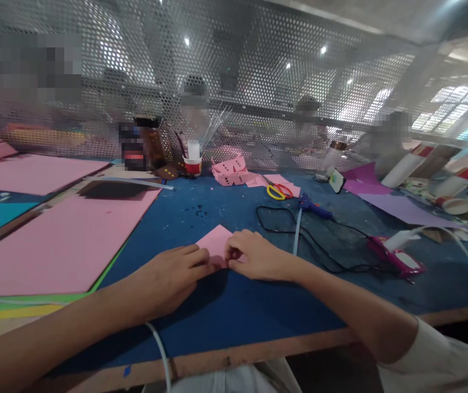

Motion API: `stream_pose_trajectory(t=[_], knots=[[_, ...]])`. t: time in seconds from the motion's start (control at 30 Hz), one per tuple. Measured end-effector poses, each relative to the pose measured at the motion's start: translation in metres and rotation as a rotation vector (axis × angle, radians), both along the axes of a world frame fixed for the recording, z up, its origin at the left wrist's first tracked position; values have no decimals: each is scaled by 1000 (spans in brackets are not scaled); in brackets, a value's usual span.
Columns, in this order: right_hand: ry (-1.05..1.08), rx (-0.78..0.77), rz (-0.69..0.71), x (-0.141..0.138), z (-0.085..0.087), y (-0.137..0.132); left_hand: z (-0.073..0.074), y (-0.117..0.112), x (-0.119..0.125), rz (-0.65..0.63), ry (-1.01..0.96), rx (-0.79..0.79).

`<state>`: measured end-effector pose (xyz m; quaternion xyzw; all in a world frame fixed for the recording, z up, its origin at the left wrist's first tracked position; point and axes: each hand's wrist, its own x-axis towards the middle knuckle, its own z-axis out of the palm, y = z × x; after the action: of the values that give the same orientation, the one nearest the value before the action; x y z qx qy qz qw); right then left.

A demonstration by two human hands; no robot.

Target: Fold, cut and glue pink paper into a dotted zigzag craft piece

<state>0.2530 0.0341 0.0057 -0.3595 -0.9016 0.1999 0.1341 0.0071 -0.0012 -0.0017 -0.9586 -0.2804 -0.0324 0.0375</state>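
Note:
A small pink paper piece lies on the blue table straight in front of me. My left hand rests on the table with its fingertips pressed on the paper's near left edge. My right hand is curled, its fingers pinching the paper's near right edge. The two hands almost meet at the paper's front corner, which they hide.
Large pink foam sheets lie at the left over green and yellow ones. A glue gun with a black cord, yellow-and-red scissors, pink cut-outs, a red cup and purple paper lie further back. Behind a perforated screen sit other people.

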Motion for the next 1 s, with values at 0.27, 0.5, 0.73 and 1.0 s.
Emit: stream_pose_trajectory(t=[0.27, 0.5, 0.73, 1.0], knots=[[-41, -77, 14, 11, 10, 3, 1, -1, -2, -13, -23, -13], [-90, -144, 49, 28, 21, 10, 3, 0, -2, -15, -43, -36], [-141, -203, 70, 45, 28, 20, 4, 0, -3, -23, -77, -56], [-202, -247, 114, 60, 36, 27, 2, 2, -4, -26, -80, -64]])
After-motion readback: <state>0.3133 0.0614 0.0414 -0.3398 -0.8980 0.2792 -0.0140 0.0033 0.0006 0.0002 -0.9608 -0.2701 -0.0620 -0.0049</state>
